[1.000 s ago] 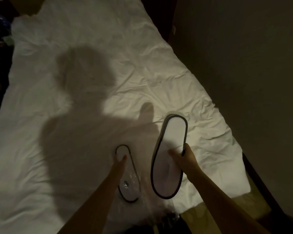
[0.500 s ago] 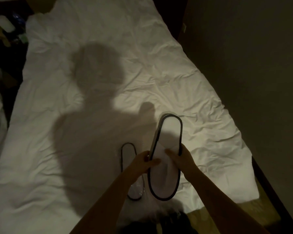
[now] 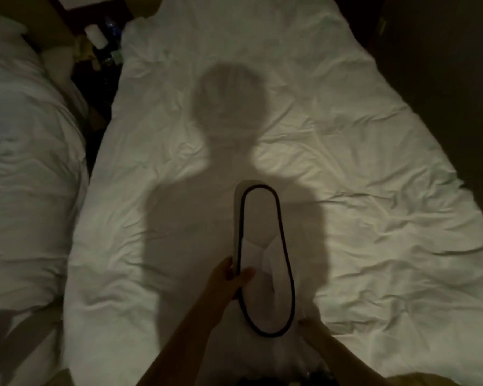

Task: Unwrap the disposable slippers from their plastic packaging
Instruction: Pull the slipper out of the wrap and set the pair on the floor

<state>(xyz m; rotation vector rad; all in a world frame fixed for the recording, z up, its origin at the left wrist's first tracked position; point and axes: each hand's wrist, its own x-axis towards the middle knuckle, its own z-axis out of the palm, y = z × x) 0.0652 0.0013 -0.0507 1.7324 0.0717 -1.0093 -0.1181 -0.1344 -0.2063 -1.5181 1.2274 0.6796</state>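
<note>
**Slippers stacked, left hand took over the grip**

Now the left hand point(image 3: 229, 280) pinches the slippers point(image 3: 264, 260) at the 9 o'clock edge, thumb on top, fingers underneath. One dark-trimmed slipper faces up; a second white edge peeks out at 11 o'clock, so I read it as both held together over the bed point(image 3: 374, 190).

Change vs 0.5 s ago: the separate slipper that lay on the bed at 9 o'clock of the held one is gone from there, and the right hand has let go. The right hand point(image 3: 308, 325) sits at 5 o'clock of the stack, just beside the toe end; too dark to tell if spread or curled, or touching.

No plastic film visible on the slippers; too dim to be sure. Faint glints at 6 o'clock may be the wrapper. Judgement: unwrap looks done or nearly so.
</note>
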